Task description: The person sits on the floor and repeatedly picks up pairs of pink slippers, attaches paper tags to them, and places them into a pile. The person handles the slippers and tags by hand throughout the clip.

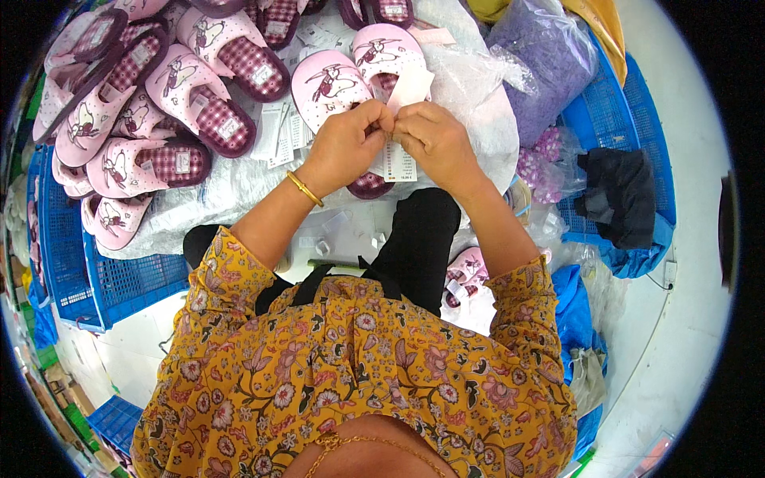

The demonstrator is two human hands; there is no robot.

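Observation:
My left hand (341, 149) and my right hand (437, 145) meet over a pair of pink slippers, thumbs and fingertips pinched close together. Between them is a white printed tag (401, 164) that hangs below the fingers. A pale pink paper piece (411, 89) sticks up above them; whether it joins the tag is hidden by my fingers. Of the pair, the left slipper (327, 84) and right slipper (388, 49) lie toes away from me, with dark checked insoles partly covered by my hands.
More pink slippers (199, 92) are heaped at the left, beside loose white tags (276, 135). Plastic sheeting (470, 88) covers the work surface. Blue crates (139, 283) stand at left and right. A purple filled bag (546, 64) and black cloth (617, 199) lie at the right.

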